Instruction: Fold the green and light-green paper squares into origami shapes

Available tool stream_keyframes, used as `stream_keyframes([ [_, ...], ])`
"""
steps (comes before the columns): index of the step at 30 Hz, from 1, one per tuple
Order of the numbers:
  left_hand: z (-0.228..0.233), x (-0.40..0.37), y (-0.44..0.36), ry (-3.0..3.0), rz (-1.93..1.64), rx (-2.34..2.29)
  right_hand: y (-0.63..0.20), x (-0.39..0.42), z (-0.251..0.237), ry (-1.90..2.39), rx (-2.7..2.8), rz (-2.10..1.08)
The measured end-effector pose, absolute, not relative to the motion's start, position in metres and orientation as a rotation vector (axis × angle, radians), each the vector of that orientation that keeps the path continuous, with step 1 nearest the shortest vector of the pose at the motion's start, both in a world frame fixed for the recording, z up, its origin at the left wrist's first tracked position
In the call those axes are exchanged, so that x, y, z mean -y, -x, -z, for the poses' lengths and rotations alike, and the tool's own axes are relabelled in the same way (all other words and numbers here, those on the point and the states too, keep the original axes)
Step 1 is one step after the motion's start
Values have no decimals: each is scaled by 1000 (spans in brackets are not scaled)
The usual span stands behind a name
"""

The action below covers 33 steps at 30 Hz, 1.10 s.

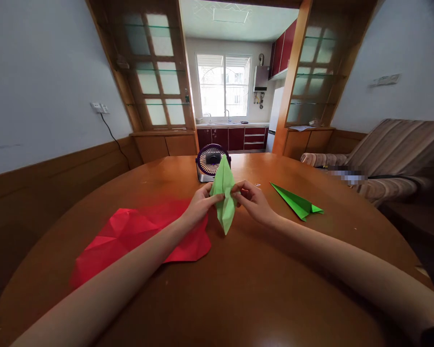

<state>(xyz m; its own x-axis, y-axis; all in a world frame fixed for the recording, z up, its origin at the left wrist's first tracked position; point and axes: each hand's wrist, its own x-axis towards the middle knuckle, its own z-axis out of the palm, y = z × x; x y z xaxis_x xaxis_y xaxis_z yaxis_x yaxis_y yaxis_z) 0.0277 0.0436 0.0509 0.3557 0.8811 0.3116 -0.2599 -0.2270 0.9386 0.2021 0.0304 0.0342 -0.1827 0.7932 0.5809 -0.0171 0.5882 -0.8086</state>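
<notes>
My left hand (199, 206) and right hand (251, 200) pinch a folded pale green paper (224, 195) at its middle, upright above the surface (238, 279), between red paper (137, 233) and a green plane (297, 202).

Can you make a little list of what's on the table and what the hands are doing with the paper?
left hand: pinches the light green folded paper from its left side
right hand: pinches the same paper from the right
paper's pose: held upright above the round wooden table, pointed at both ends
red creased paper: lies flat, under the left arm
green paper plane: lies right of the hands
small fan: stands behind the paper
</notes>
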Motion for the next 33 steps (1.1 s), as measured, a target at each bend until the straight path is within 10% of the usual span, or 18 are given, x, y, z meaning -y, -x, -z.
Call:
stream_keyframes([
  [8,-53,-44,-24,-1544,-1270,-749,-200,-24,-37,756,1722,-638],
  [19,-58,-50,-17,-1164,-1163,-732,-201,-47,-26,676,1288,-1255],
  [33,-45,-36,-35,-1234,-1210,-689,-193,-32,-27,731,1527,-880],
])
